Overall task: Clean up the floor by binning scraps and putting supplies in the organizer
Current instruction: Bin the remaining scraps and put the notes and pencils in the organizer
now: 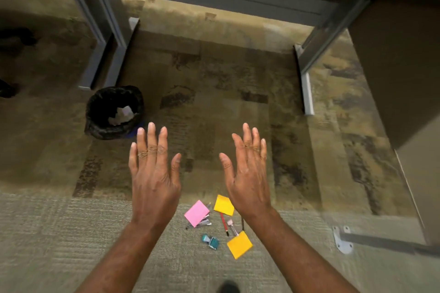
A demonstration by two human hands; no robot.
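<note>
Hovering left hand [153, 181]: back towards the camera, fingers straight and slightly spread, holding nothing; it is raised above the carpet [47, 233], just below and right of the bin in view.
Right hand [247, 178]: also raised, fingers straight and close together, thumb held out to the side, holding nothing; its wrist overlaps the edge of the yellow note in view.
Bin [94, 104]: round, lined with a black bag, standing on the carpet beside a grey desk leg [114, 64].
Scrap [122, 115]: pale crumpled paper lying inside the bin.
Pink note [196, 213]: flat on the carpet between the two forearms, resting partly over a small metal clip [206, 221].
Yellow note [223, 205]: just right of the pink note, apart from it.
Red pen [224, 223]: runs down from under the yellow note's lower edge.
Small clip [232, 225]: just right of the pen; too blurred to tell its type.
Orange note [239, 244]: nearest the camera, below the pen.
Teal clip [211, 241]: just left of the orange note, not touching it.
Desk [392, 66]: brown panel on the right, grey frame across the top.
Bracket [341, 239]: pale metal plate on the floor at the right.
Shoe [228, 287]: dark toe at the bottom edge.
</note>
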